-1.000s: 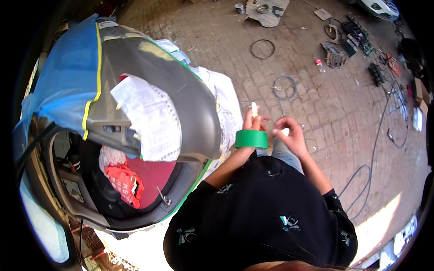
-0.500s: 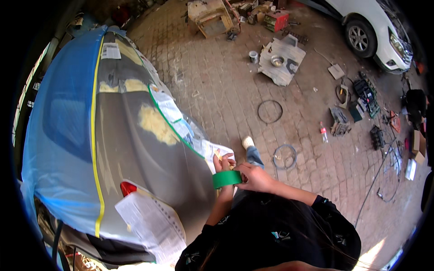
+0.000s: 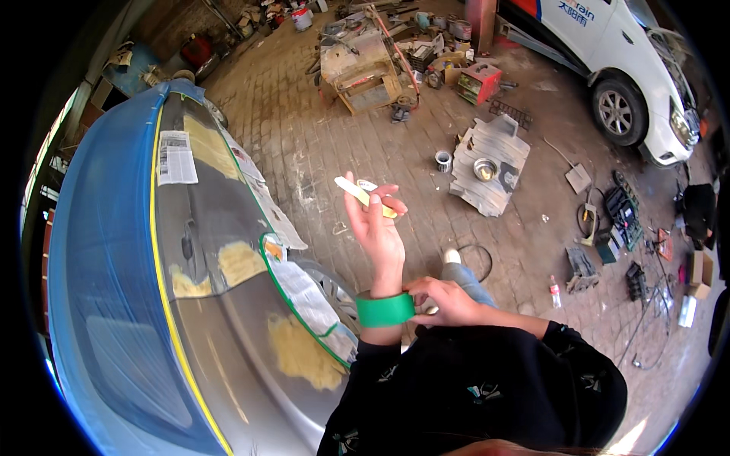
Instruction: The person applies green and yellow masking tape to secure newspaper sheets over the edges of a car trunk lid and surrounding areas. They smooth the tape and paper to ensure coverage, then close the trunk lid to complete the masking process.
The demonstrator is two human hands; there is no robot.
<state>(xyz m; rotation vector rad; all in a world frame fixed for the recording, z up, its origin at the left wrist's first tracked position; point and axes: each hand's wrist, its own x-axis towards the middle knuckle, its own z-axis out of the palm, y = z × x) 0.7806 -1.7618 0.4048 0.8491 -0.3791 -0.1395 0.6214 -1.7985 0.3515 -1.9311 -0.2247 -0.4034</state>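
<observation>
My left hand (image 3: 380,235) is raised palm up, fingers curled round a flat white-and-yellow strip (image 3: 350,188), with a small white piece beside it. A green tape roll (image 3: 380,311) encircles my left wrist. My right hand (image 3: 449,302) grips the roll's right side with thumb and fingers. To the left stands a grey car panel (image 3: 228,357) with yellowish filler patches (image 3: 300,349), blue plastic sheeting (image 3: 106,251), yellow and green tape lines, and taped-on newspaper (image 3: 178,158).
A white car (image 3: 616,61) stands at upper right. On the brick floor (image 3: 319,152) lie a grey sheet (image 3: 487,190) with a metal bowl, a can (image 3: 442,160), cluttered parts (image 3: 357,68), tools (image 3: 620,209), hoses, a bottle (image 3: 555,292) and boxes (image 3: 699,281).
The view has swung up along the car toward the workshop's back. I have stepped forward, my left hand has risen with the strip, and my right hand has come onto the tape roll.
</observation>
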